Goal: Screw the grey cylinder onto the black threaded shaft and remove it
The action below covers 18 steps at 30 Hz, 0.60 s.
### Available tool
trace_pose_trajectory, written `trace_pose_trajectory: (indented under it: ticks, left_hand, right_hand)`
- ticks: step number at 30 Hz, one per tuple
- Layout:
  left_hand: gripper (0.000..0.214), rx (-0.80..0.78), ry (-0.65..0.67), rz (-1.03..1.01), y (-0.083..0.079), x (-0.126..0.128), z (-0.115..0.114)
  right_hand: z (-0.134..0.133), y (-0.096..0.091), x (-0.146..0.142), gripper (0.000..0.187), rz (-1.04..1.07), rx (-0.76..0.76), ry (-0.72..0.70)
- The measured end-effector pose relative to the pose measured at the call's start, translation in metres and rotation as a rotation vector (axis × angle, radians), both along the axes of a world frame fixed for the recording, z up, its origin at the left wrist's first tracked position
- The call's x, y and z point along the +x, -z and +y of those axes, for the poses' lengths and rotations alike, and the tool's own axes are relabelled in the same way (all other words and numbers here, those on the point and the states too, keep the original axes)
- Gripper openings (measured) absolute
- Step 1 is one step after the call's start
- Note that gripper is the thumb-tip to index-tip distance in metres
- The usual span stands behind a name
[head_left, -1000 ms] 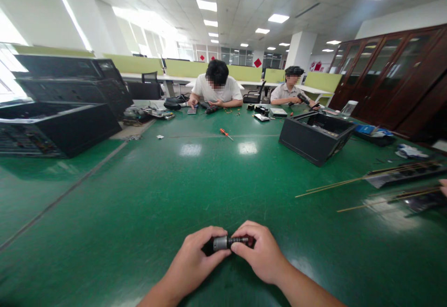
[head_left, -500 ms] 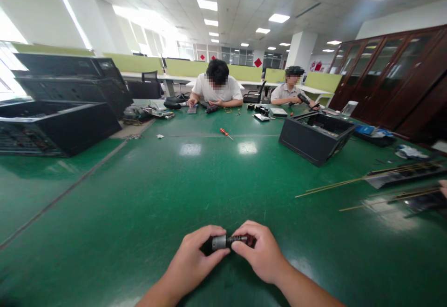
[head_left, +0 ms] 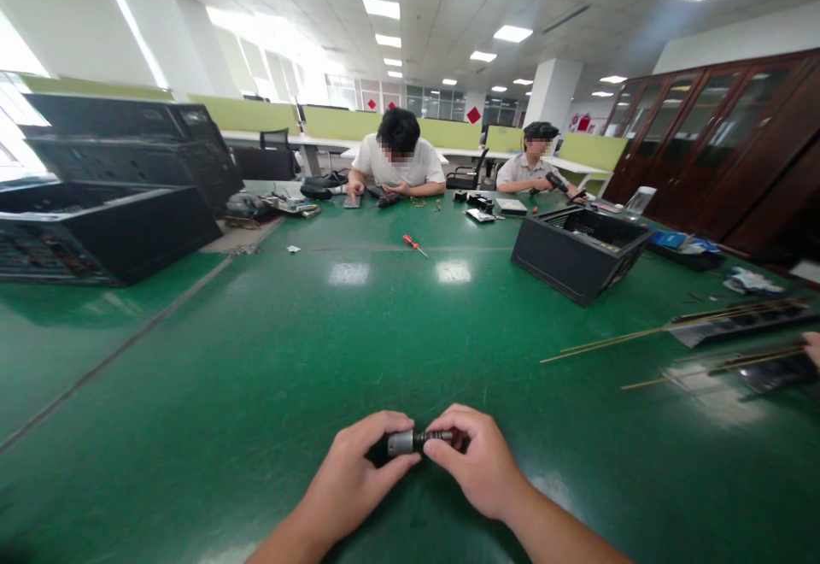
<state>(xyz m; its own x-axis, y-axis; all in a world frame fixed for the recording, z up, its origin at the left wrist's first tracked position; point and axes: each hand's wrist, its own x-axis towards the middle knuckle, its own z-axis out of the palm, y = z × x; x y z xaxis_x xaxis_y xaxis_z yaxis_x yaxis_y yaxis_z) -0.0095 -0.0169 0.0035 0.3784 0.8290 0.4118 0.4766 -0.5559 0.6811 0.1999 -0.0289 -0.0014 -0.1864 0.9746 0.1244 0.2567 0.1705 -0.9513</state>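
Close to the table's front edge, both hands are around a small cylindrical metal part that looks like a motor (head_left: 401,443). Its left end is a smooth grey barrel, and a narrower dark ridged shaft (head_left: 437,437) extends to the right. My left hand (head_left: 359,470) grips the barrel between thumb and fingers. Fingers of my right hand (head_left: 477,461) are closed on the ridged shaft, partly covering its far end. The part lies roughly level, just above the green table (head_left: 307,350) or touching it; I cannot tell which.
An orange-handled screwdriver (head_left: 412,243) lies mid-table. Black computer cases stand at left (head_left: 154,239) and right (head_left: 564,256). Thin brass-coloured rods (head_left: 602,343) stick out from the right. Two people sit across the table, one holding a power drill (head_left: 559,183). Another hand (head_left: 812,346) shows at the right edge.
My two hands and the motor stay almost exactly where they were. Across the table, one person's hand at a small flat object has shifted slightly.
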Motion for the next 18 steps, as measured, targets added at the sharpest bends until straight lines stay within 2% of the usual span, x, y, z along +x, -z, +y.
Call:
trace_pose_trajectory:
  ticks: [18]
  left_hand:
    - [0.022, 0.026, -0.025, 0.021, -0.0005, -0.0004, -0.0018]
  right_hand:
    - [-0.0005, -0.0018, 0.0008, 0.006, 0.006, 0.004, -0.006]
